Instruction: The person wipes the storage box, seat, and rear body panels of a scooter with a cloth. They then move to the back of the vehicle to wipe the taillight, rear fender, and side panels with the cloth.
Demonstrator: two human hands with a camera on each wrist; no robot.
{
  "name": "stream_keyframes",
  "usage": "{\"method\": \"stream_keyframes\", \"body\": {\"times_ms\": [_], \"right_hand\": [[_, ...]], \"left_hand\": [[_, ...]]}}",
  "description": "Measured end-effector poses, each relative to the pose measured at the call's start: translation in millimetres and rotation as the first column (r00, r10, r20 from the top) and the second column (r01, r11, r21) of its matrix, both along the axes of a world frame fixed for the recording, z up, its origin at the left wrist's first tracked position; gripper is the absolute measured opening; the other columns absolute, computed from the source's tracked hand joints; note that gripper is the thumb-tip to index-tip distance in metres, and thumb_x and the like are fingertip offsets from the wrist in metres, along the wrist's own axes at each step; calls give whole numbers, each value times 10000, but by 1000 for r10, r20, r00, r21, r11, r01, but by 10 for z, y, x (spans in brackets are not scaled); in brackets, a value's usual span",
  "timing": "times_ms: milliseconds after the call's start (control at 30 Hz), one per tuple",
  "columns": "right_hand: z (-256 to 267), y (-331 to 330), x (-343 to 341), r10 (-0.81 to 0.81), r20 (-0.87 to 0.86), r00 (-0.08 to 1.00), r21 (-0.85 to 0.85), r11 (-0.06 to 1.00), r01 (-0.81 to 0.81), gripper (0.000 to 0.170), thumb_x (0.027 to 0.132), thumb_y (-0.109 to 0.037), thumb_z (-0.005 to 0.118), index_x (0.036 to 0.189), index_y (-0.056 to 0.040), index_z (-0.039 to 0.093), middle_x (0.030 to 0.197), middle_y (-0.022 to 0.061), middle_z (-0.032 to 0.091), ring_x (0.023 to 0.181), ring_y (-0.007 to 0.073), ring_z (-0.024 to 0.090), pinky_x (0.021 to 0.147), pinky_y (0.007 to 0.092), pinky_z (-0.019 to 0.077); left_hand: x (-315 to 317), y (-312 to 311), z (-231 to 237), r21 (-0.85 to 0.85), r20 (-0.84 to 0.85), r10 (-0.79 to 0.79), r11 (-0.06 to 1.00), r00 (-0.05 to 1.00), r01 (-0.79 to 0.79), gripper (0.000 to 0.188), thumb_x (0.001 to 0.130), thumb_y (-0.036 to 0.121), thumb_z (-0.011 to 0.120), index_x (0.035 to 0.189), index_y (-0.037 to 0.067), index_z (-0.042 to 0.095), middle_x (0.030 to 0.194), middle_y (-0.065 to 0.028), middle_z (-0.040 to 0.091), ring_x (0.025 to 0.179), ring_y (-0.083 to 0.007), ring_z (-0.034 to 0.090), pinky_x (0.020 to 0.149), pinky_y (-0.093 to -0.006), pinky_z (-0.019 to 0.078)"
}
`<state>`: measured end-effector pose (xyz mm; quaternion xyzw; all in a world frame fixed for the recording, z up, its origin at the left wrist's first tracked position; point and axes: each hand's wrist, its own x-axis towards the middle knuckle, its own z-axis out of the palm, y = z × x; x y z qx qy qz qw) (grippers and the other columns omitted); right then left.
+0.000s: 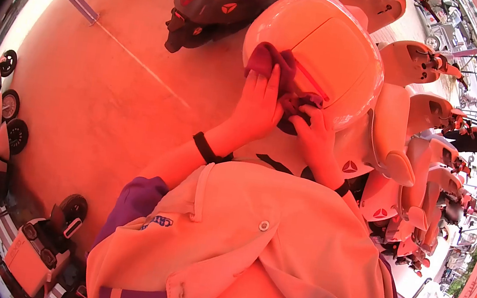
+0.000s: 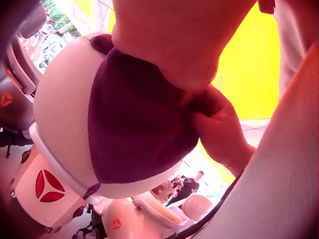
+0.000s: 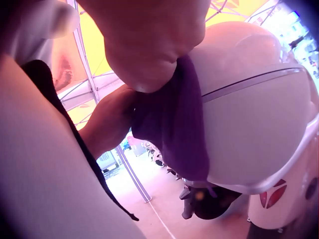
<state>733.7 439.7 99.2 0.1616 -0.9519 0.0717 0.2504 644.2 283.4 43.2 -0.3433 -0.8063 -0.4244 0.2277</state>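
A pale, glossy, rounded top case [image 1: 350, 49] with a seam and a narrow red strip sits at the rear of a scooter. Against its near side is a dark purple cloth [image 1: 286, 67]. My left hand [image 1: 257, 106] lies on the cloth with fingers fairly straight, pointing away from me. To its right, my right hand [image 1: 317, 132] grips a bunched part of the same cloth, thumb and fingers bent around it. Seen from the left wrist, the cloth [image 2: 139, 119] drapes wide over the case's curved side. The right wrist view shows cloth [image 3: 182, 124] hanging below the hand.
A dark scooter [image 1: 221, 9] stands just beyond the case on the left. Several pale scooters [image 1: 397, 122] crowd the right side. More vehicles, including a white one [image 1: 31, 257], line the left edge. A person in dark clothes [image 1: 474, 141] is farther off at right.
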Motion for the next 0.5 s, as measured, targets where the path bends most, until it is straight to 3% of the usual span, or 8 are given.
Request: {"method": "stream_keyframes", "body": {"times_ms": [33, 133, 267, 367, 500], "right_hand": [[7, 99, 43, -21, -32, 999, 1, 1000, 21, 192, 729, -55, 630, 905, -130, 648, 1047, 30, 582, 966, 261, 569, 753, 372, 498], [66, 415, 62, -179, -163, 970, -53, 984, 172, 193, 716, -20, 633, 880, -119, 640, 1011, 37, 582, 938, 275, 572, 756, 370, 496], [48, 880, 30, -424, -268, 865, -213, 902, 376, 208, 719, 41, 614, 881, -89, 625, 992, 58, 582, 944, 305, 569, 775, 378, 489], [-221, 1075, 170, -550, -140, 824, -390, 795, 465, 288, 744, 55, 588, 1016, -38, 576, 1091, 131, 559, 996, 355, 563, 844, 418, 487], [-451, 994, 434, -457, 22, 889, -591, 711, 381, 426, 842, 16, 568, 1248, 12, 440, 1341, 248, 422, 1187, 434, 502, 978, 455, 444]], "left_hand": [[37, 42, 76, -90, -46, -48, 995, 998, 44, 778, 840, 162, 619, 1483, -85, 257, 1410, -342, 345, 1292, -500, 389, 1095, -644, 261], [124, 273, 227, -231, -143, -167, 964, 976, 131, 746, 865, 215, 624, 1469, -81, 303, 1380, -331, 386, 1303, -527, 364, 1076, -667, 255], [288, 685, 287, -319, -215, -257, 930, 942, 181, 740, 838, 220, 650, 1446, -70, 345, 1429, -323, 370, 1367, -490, 337, 1077, -680, 241], [383, 967, 319, -451, -305, -255, 887, 917, 96, 665, 837, 210, 646, 1396, -58, 406, 1465, -312, 351, 1413, -464, 303, 1079, -683, 233], [474, 1240, 317, -531, -377, -221, 847, 899, -14, 560, 840, 201, 633, 1320, -41, 476, 1491, -291, 354, 1439, -433, 291, 1089, -669, 233]]}}
